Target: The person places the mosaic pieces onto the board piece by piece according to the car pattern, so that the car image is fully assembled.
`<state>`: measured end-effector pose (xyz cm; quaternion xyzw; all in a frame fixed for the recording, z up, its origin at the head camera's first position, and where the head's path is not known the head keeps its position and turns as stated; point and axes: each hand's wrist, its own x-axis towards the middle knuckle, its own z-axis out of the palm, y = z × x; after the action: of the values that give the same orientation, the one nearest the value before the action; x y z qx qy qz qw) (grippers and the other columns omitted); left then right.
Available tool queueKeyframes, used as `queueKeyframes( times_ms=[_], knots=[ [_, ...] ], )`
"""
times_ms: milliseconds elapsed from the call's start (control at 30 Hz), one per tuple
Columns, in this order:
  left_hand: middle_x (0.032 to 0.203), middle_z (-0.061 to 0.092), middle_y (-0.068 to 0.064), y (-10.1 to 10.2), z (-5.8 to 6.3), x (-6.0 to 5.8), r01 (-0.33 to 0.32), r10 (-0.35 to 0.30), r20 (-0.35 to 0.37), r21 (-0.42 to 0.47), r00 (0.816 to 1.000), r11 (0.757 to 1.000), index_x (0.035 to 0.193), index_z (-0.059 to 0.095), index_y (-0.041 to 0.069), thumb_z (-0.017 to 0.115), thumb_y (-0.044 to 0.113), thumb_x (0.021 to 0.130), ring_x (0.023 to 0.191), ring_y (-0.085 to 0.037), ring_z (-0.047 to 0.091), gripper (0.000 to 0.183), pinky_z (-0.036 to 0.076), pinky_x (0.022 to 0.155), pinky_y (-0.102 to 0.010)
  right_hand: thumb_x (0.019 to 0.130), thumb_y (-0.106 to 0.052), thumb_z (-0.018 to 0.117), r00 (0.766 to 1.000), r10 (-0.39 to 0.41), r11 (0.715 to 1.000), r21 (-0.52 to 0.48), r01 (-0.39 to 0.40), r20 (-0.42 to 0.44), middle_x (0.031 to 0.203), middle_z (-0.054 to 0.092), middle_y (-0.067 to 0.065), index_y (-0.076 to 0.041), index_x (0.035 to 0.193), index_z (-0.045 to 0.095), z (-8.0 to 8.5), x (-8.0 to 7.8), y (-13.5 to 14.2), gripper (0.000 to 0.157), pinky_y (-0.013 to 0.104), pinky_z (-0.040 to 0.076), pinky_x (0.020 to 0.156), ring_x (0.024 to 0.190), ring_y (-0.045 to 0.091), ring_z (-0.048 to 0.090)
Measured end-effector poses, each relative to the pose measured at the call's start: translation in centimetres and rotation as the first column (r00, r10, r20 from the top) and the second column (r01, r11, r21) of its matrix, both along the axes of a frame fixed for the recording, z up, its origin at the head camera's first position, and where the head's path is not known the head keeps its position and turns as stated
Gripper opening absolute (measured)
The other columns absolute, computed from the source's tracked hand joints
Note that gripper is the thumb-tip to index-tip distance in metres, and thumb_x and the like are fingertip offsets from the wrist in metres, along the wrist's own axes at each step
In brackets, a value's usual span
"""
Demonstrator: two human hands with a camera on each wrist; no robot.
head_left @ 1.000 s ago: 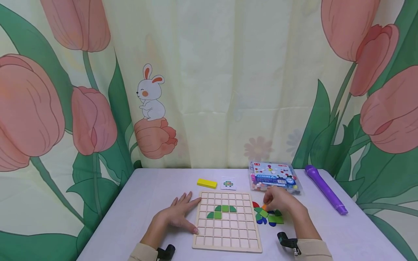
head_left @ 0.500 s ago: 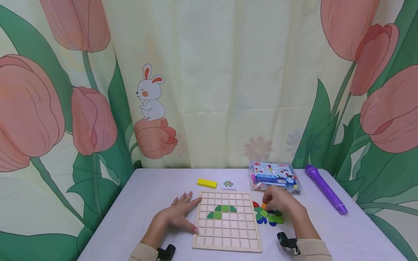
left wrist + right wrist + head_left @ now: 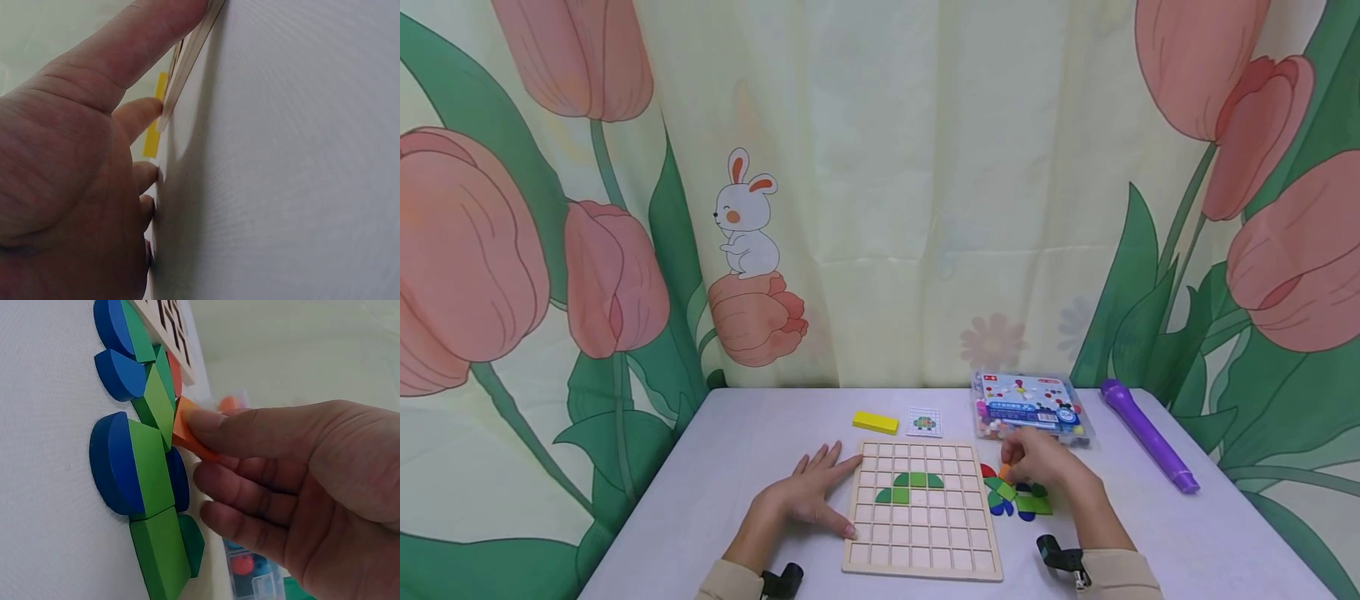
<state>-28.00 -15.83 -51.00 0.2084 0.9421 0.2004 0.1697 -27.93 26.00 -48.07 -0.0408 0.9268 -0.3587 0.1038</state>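
Note:
A wooden grid board [image 3: 922,533] lies in the middle of the table, with several green pieces [image 3: 917,479] set in its upper cells. My left hand [image 3: 805,492] is spread flat at the board's left side, thumb and forefinger touching its edge. In the right wrist view, my right hand [image 3: 294,469] pinches an orange block [image 3: 190,434] between thumb and forefinger. The orange block is close by a loose pile of pieces right of the board: light green squares [image 3: 150,456], blue rounded pieces [image 3: 112,465], dark green ones [image 3: 190,544] and a red one [image 3: 987,471].
Behind the board lie a yellow bar [image 3: 876,422] and a small card [image 3: 924,422] with a coloured grid picture. A clear plastic box [image 3: 1032,408] of coloured beads stands behind the right hand. A purple tube [image 3: 1150,435] lies at the far right. A curtain [image 3: 880,208] hangs behind the table.
My right hand has shifted very slightly left with the orange block, which shows a little more. My left hand and the board have stayed in place.

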Motion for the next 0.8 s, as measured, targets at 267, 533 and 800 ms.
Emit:
queueKeyframes(
  times_ms=[267,533,800],
  knots=[
    [0.175,0.013,-0.018,0.1,0.2,0.1,0.002,-0.002,0.002,0.002,1.000,1.000,0.163,0.034,0.034,0.087,0.071,0.064,0.163,-0.039,0.005,0.118,0.005,0.128,-0.068,0.091,0.002,0.074,0.999,-0.018,0.998,-0.061,0.016,-0.030,0.089,0.068,0.005,-0.006,0.100,0.076,0.5,-0.1,0.1,0.013,0.032,0.057,0.069,0.081,0.020,0.059],
    [0.175,0.013,-0.017,0.0,0.0,-0.1,0.009,-0.009,0.005,0.004,1.000,1.000,0.163,0.033,0.034,0.086,0.072,0.065,0.163,-0.040,0.004,0.118,0.005,0.127,-0.068,0.087,0.000,0.079,0.988,0.070,0.995,-0.064,-0.079,-0.136,0.091,0.069,0.002,-0.007,0.110,0.077,0.8,-0.3,-0.3,0.024,0.027,0.054,0.070,0.084,0.020,0.058],
    [0.175,0.012,-0.017,0.0,0.0,0.0,0.008,-0.008,0.003,0.005,1.000,1.000,0.164,0.033,0.034,0.086,0.071,0.065,0.163,-0.040,0.004,0.119,0.005,0.127,-0.068,0.088,0.000,0.079,0.981,0.097,0.987,-0.113,-0.116,-0.167,0.095,0.072,0.004,-0.003,0.115,0.077,1.1,-0.3,-1.0,0.027,0.022,0.057,0.072,0.085,0.020,0.061]
  ],
)
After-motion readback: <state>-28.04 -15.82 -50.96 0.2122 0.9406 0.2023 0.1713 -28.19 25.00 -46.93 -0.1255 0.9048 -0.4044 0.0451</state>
